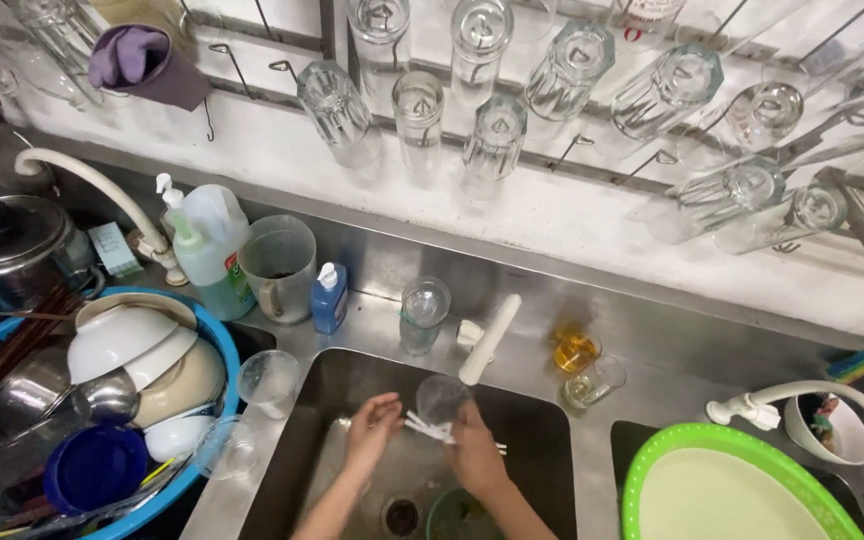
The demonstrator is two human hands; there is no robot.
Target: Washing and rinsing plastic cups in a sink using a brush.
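Note:
Both of my hands are down in the steel sink [542, 440], under the white tap [489, 340]. My right hand [476, 450] holds a clear glass [442, 398] tilted on its side. A small bundle of thin white sticks [428, 428] lies across between the hands. My left hand [372, 428] pinches the left end of the sticks with its fingertips. The sink drain [402, 516] shows below my wrists, with a dark green round thing [457, 515] beside it.
A blue basket [214, 350] piled with bowls and a blue lid sits left. Two soap bottles [210, 250], a grey jug [280, 265] and loose glasses [422, 312] stand around the sink. A green-rimmed basin [727, 435] fills the right sink. Glasses hang on the wall rack [497, 140].

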